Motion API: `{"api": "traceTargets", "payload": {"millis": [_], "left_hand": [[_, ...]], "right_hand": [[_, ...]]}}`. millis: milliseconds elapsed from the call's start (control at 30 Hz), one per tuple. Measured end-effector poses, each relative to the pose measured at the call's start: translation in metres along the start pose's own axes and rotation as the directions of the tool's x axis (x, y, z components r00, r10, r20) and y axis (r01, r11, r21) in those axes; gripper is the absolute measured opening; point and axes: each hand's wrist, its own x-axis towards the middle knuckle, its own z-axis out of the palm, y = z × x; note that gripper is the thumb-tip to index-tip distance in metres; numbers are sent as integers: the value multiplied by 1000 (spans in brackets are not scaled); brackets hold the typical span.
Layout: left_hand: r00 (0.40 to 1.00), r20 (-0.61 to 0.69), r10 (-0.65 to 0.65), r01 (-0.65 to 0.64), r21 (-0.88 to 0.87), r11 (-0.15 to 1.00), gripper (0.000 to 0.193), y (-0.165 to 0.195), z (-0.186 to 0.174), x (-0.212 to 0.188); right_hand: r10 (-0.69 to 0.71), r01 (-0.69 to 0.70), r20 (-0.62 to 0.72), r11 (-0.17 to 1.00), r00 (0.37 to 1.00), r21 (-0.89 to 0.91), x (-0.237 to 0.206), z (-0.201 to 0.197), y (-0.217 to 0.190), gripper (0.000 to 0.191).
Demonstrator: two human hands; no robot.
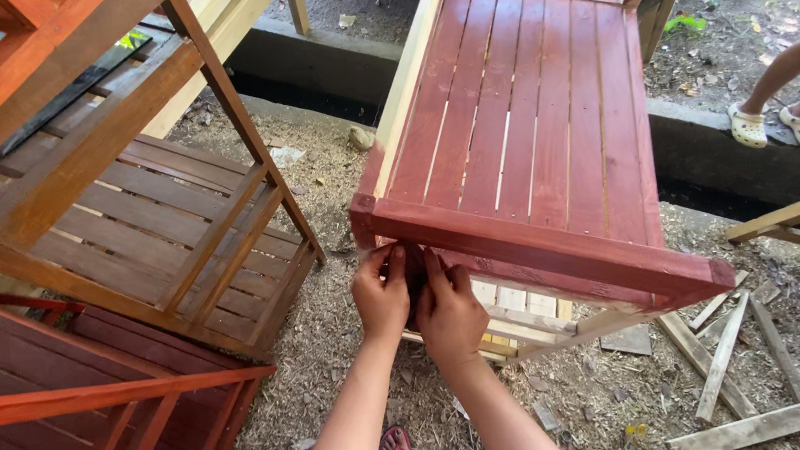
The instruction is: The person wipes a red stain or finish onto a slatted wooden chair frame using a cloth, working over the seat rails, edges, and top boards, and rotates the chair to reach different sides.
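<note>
At 9 o'clock stand stained shelf frames; at the centre a slatted wooden rack, red-stained on top and bare underneath, lies tilted on the sawdust-strewn ground, with loose offcuts at 4 o'clock. The left hand and right hand, side by side at 6 o'clock with fingers curled, press a dark object, unidentifiable here, against the underside of the near rail. The rack appears rigid, fairly heavy and awkward; grip the solid rails, not the thin slats.
</note>
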Motion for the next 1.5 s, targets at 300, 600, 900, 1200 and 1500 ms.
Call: {"api": "traceTargets", "payload": {"millis": [300, 600, 900, 1200, 1500], "left_hand": [[953, -89, -290, 293, 26, 956, 26, -38, -22, 32], [867, -5, -499, 477, -281, 833, 17, -47, -11, 41], [798, -24, -603, 560, -340, 755, 18, -41, 11, 30], [761, -4, -649, 591, -409, 695, 18, -48, 35, 26], [735, 2, -678, 658, -242, 713, 23, -18, 77, -19]], "right_hand": [[144, 55, 575, 948, 806, -314, 37, 39, -45, 75], [69, 255, 678, 895, 732, -367, 61, 29, -54, 61], [28, 341, 731, 871, 682, -352, 71, 10, -31, 49], [88, 237, 763, 923, 640, -305, 76, -7, -8, 56], [115, 184, 744, 934, 659, -307, 65, -66, 44, 64]]}}
